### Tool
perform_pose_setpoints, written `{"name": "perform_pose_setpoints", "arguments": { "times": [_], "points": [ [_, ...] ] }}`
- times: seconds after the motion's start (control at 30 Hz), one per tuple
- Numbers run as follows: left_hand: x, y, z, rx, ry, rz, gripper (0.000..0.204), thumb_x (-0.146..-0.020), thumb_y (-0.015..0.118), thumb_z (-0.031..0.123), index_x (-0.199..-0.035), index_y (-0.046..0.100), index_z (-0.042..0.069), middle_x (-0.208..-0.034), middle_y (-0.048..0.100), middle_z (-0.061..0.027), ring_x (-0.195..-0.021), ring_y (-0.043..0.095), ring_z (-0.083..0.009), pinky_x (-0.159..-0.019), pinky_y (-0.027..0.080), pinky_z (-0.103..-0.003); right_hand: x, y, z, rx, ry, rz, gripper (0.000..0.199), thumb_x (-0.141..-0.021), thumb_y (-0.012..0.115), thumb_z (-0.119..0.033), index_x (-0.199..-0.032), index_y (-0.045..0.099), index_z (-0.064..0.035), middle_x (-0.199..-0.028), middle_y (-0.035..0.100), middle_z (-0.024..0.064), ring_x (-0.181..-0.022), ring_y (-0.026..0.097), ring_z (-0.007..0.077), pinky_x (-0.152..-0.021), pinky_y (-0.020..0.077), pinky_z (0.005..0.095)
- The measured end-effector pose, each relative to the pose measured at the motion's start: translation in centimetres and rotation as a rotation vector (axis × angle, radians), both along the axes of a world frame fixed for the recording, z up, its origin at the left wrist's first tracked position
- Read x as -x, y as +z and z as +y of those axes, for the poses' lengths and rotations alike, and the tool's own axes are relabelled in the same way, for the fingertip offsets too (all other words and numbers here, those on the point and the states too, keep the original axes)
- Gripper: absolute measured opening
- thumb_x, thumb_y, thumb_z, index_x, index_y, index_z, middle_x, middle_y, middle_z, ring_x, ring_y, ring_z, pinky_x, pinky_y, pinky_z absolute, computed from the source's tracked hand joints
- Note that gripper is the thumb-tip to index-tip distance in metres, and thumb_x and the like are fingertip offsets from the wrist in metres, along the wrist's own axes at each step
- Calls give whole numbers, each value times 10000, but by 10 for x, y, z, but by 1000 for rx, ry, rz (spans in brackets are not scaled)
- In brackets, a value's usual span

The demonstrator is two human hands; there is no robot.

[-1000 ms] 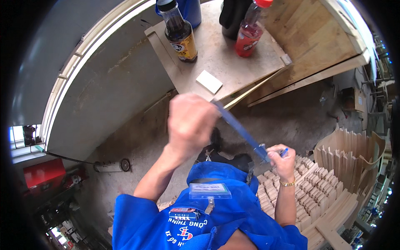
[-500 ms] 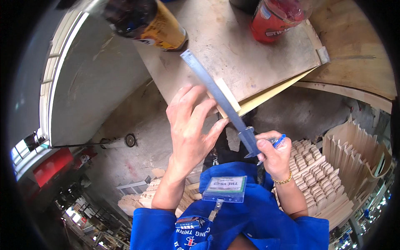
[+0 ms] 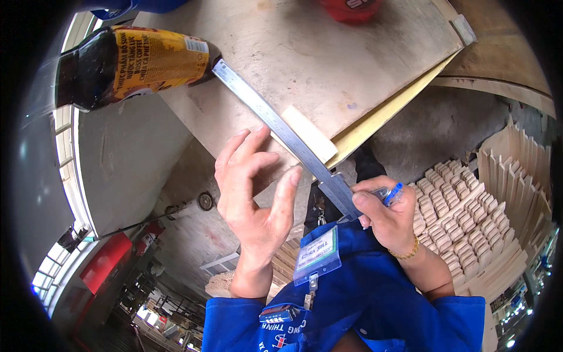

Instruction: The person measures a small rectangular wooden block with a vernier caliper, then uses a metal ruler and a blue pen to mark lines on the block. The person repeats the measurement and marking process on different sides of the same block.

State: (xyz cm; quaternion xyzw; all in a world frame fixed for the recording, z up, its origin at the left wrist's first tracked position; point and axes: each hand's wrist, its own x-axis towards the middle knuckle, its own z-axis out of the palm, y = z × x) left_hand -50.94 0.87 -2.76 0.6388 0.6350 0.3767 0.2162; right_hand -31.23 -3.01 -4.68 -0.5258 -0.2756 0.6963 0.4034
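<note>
My right hand (image 3: 386, 222) grips the slider end of a metal vernier caliper (image 3: 271, 116), with a blue-capped pen (image 3: 394, 193) tucked between the fingers. The caliper's long beam slants up and left over the table, its far end close to a bottle's base. Alongside the beam, a small pale wooden block (image 3: 312, 137) lies at the table's near corner, partly covered by the caliper. My left hand (image 3: 253, 196) is beside the beam with fingers and thumb apart, nothing held between them. Its fingertips come very near the beam; I cannot tell whether they touch.
The worn tabletop (image 3: 275, 50) carries a dark bottle with a yellow label (image 3: 161, 61) at far left and a red container (image 3: 350, 10) at the back. A yellow sheet (image 3: 387, 120) shows under the table's edge. Stacked wooden pieces (image 3: 457, 220) stand at lower right.
My left hand has come away from the wooden block, and its fingers have spread. The caliper stays in my right hand. The view has shifted, bringing the bottle further left and the red container higher.
</note>
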Motion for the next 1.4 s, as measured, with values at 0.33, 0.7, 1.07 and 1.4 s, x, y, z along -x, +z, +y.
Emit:
{"name": "perform_pose_setpoints", "arguments": {
  "times": [0.33,0.7,1.07,1.4],
  "points": [
    [1,-4,4,-35,38,99,282,-733,803,-11,-996,714,32,-1143,714,-127,-1183,585,-342,-999,461,-417,-2,1,6,-59,32,-80,115,-909,711,-59,-953,718,47,-686,672,42,-545,556,38,-479,419,198],
    [-9,-1,8,-3,-6,174,272,-742,820,48,-1005,750,60,-1118,736,-81,-1202,568,-340,-1046,385,-421,3,-1,-2,-45,-98,7,130,-921,697,-46,-981,699,70,-717,676,52,-546,563,43,-475,427,197],
    [-13,-2,23,-9,-20,218,236,-757,819,88,-986,762,101,-1120,744,-30,-1189,557,-308,-1026,338,-401,15,0,1,-87,-130,-18,139,-939,689,-66,-1010,693,54,-707,672,36,-568,574,35,-490,443,199],
    [-8,-3,23,-5,-73,226,257,-769,813,73,-1018,763,110,-1142,743,-27,-1207,540,-302,-1037,337,-393,19,-6,-4,-142,-152,-50,133,-924,696,-50,-1024,701,37,-712,691,44,-580,603,35,-488,458,199]
  ]
}}
